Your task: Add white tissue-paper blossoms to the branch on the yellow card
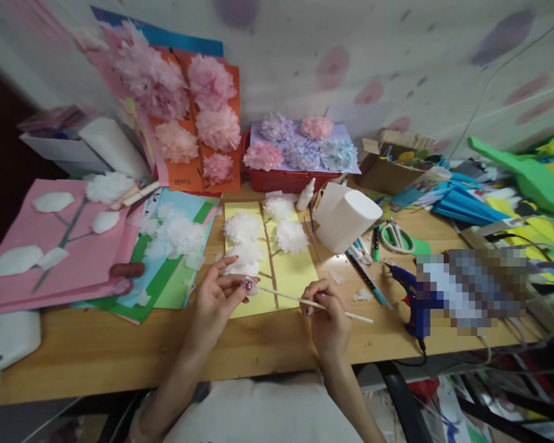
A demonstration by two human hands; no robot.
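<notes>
My left hand is closed in a pinch on a small white piece of tissue paper near the table's front edge. My right hand grips a thin wooden stick, whose tip reaches left to the tissue piece. Both hands hover over the lower edge of a yellow paper sheet that carries several white tissue flowers and thin brown stems.
A blue glue gun lies right of my right hand, with scissors, pens and a white paper roll behind. Pink card with white shapes lies left. A red basket of tissue flowers stands at the wall. Cables clutter the right.
</notes>
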